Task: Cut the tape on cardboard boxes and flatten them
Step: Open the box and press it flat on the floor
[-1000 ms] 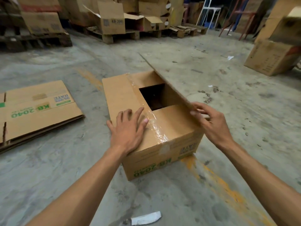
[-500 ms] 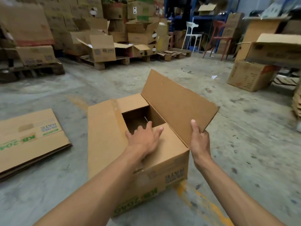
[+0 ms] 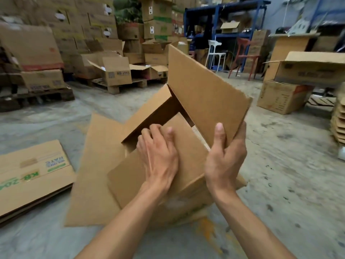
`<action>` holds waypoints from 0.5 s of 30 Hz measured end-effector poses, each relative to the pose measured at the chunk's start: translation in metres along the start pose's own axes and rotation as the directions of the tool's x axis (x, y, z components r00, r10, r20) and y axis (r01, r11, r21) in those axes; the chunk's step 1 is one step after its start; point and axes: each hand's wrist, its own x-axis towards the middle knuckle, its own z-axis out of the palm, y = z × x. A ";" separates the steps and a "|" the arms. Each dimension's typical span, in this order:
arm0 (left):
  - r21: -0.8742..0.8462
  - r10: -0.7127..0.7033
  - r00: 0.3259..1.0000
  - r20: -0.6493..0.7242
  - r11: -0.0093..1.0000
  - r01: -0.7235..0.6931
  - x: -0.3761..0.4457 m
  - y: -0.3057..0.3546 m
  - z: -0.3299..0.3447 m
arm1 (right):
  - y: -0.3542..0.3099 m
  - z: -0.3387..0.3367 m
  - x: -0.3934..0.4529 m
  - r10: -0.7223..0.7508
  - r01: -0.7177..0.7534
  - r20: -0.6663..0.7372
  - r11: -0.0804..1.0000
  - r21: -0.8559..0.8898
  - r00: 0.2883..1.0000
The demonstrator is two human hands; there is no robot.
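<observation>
We see soft, even, rather dim light with no glare and only faint shadows on the concrete floor [image 3: 280, 174]. Motion blur smears the cardboard box [image 3: 186, 165] near its lower edge. Wide-angle distortion bends the stacked boxes [image 3: 78, 25] at the edges.

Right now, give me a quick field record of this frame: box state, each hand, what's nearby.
box: cardboard box on the concrete floor, top open, tilted
right flap: big flap raised, gripped at its near edge by right hand
left hand: left hand, fingers curled over the edge of an inner flap
left flap: flap folded out flat
nearby: flattened KB-2040 box on floor at left
</observation>
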 end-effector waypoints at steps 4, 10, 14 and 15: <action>-0.228 -0.128 0.984 -0.126 0.969 0.096 -0.006 -0.031 -0.030 | -0.001 0.030 -0.002 -0.214 0.244 0.265 0.966 -0.083 0.940; -0.463 -0.763 0.640 0.091 0.537 0.705 -0.054 -0.113 -0.066 | 0.016 0.069 -0.046 -0.197 0.608 0.802 0.756 -0.241 0.564; -0.411 -0.767 0.602 0.221 0.487 0.771 -0.076 -0.134 -0.072 | 0.009 0.052 -0.046 -0.045 0.508 0.886 0.832 -0.223 0.462; -0.405 -0.762 0.611 0.213 0.500 0.765 -0.074 -0.134 -0.074 | 0.010 0.047 -0.045 -0.045 0.486 0.889 0.849 -0.206 0.456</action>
